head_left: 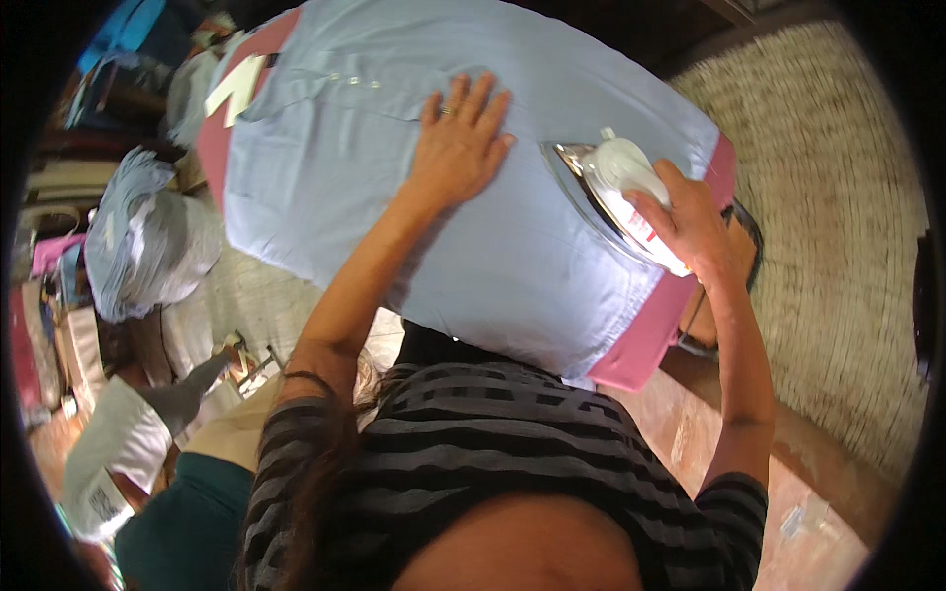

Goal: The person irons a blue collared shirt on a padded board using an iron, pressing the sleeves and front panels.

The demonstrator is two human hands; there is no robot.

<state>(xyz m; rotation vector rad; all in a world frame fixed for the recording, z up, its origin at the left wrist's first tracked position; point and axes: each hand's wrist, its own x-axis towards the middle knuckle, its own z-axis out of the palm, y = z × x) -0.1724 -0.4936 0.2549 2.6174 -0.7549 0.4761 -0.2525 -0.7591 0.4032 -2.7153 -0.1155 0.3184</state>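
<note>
A light blue shirt (335, 187) with small white buttons lies spread over a pink ironing board (641, 350). My left hand (458, 143) rests flat on the cloth near the buttons, fingers stretched and a ring on one of them. On the right part of the shirt stands a white clothes iron (623, 182) with a shiny metal soleplate, its tip toward the upper left. My right hand (695, 222) is wrapped round the iron's handle. A white collar piece (235, 91) shows at the board's far left end.
Left of the board is a plastic-wrapped bundle of blue-grey cloth (148, 236), with boxes and shelves beyond. Another person in a dark green garment (187, 517) is at the lower left, close to my left arm. A woven mat (818, 177) covers the area to the right.
</note>
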